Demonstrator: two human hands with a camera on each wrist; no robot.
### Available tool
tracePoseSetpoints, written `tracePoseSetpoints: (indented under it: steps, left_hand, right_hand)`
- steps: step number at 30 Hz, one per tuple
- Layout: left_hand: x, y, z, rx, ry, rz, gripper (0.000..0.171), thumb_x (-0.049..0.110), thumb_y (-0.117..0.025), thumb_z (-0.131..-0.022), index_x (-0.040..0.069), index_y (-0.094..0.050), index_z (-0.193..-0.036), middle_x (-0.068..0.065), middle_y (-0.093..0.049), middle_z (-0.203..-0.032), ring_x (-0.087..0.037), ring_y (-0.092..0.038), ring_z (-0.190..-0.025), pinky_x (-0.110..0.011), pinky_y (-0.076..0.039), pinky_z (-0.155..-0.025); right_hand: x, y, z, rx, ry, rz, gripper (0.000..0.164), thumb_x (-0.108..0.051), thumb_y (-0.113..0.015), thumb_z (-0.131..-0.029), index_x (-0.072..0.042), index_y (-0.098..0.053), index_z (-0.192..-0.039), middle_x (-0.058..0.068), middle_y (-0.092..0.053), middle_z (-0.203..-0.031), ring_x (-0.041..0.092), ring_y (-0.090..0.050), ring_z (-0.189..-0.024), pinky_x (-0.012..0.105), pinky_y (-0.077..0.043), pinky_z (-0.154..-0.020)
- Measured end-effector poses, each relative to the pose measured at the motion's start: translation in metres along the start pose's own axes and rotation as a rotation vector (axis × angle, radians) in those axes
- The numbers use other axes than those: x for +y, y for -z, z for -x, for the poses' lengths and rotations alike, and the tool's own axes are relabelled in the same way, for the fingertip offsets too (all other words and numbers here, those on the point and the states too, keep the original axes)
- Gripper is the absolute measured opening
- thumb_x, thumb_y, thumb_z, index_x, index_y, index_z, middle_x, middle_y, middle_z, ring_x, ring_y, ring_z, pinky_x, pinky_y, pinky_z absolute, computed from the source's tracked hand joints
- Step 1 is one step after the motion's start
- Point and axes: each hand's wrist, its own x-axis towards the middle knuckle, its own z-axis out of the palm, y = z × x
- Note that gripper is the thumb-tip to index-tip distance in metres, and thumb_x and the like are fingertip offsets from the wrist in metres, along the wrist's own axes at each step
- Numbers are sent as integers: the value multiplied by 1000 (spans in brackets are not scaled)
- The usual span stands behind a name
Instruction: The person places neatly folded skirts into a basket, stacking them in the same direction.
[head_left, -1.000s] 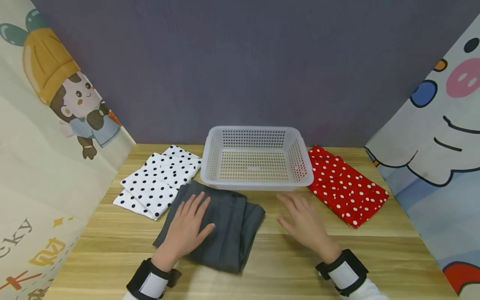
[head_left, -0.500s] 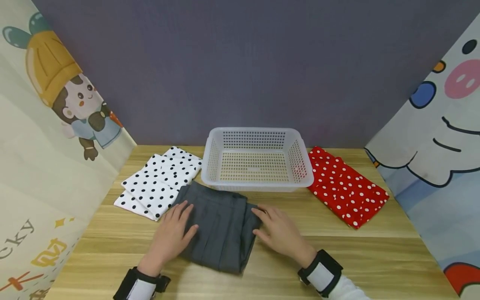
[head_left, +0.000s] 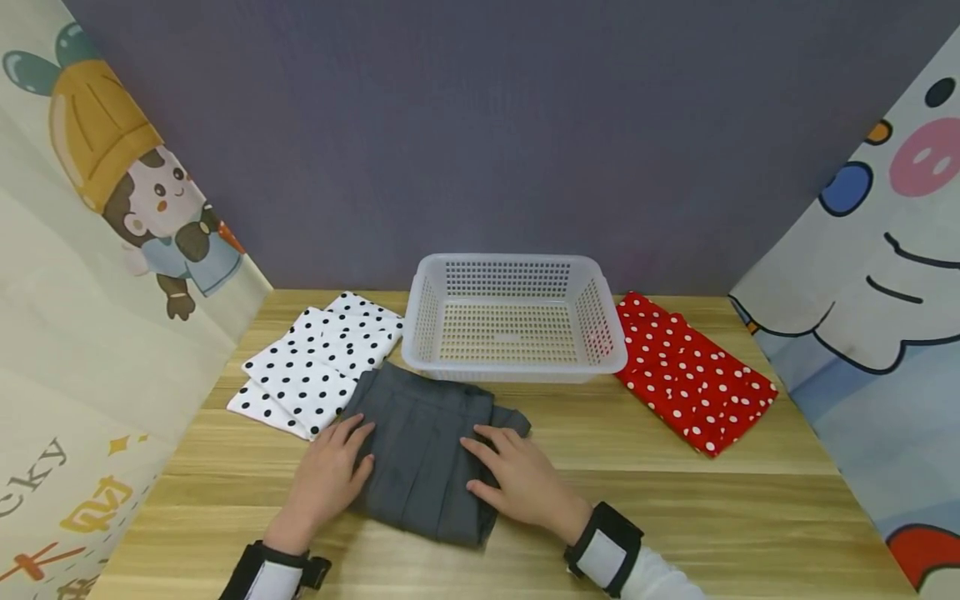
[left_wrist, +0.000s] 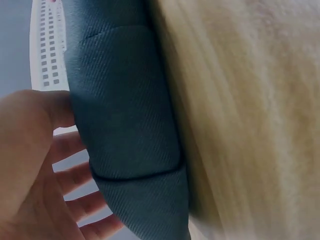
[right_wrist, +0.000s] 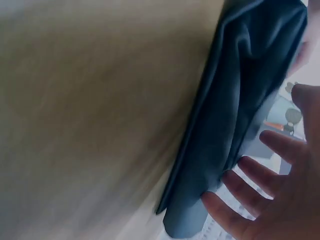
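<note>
A folded dark grey garment (head_left: 420, 458), pleated like a skirt, lies on the table in front of the basket. At its left edge rests my left hand (head_left: 322, 479), fingers spread and lightly bent; the left wrist view shows the thumb and fingers (left_wrist: 75, 177) along the fold. My right hand (head_left: 525, 479) lies over the garment's right part, fingertips on the cloth. Its fingers (right_wrist: 250, 195) look spread and loosely bent in the right wrist view, beside the rolled edge of the garment (right_wrist: 215, 135). Neither hand grips the cloth.
Behind the garment stands a white plastic basket (head_left: 513, 371) with perforated walls. A folded white cloth with black dots (head_left: 307, 367) lies to the left, close to the garment's corner. To the right is a folded red cloth with white dots (head_left: 690, 375). A grey wall (head_left: 480, 125) rises behind.
My right hand has moved left from the bare table onto the garment's right side. My left hand has slid left and nearer to me, from the garment's top to its left edge.
</note>
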Motion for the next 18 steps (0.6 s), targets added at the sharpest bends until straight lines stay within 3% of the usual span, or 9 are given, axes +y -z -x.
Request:
tracePoseSetpoints:
  steps: [9, 18]
  left_hand:
    - [5, -3, 1, -63, 48, 26, 43, 18, -69, -77, 2, -61, -116, -19, -55, -122, -41, -52, -109, -51, -44, -88]
    - [5, -6, 2, -101, 60, 33, 43, 24, -69, -77, 5, -62, -115, -16, -57, -120, -39, -54, -103, -49, -45, -87]
  right_hand:
    - [-3, -14, -1, -88, -23, 30, 56, -51, -48, -90, -21, -45, -136, 9, -39, -141, 26, -49, -116, 43, -48, -85]
    - [-1, -12, 1, -68, -16, 33, 52, -47, -54, -88, -18, -50, -132, 10, -43, -137, 27, -50, -113, 42, -49, -81]
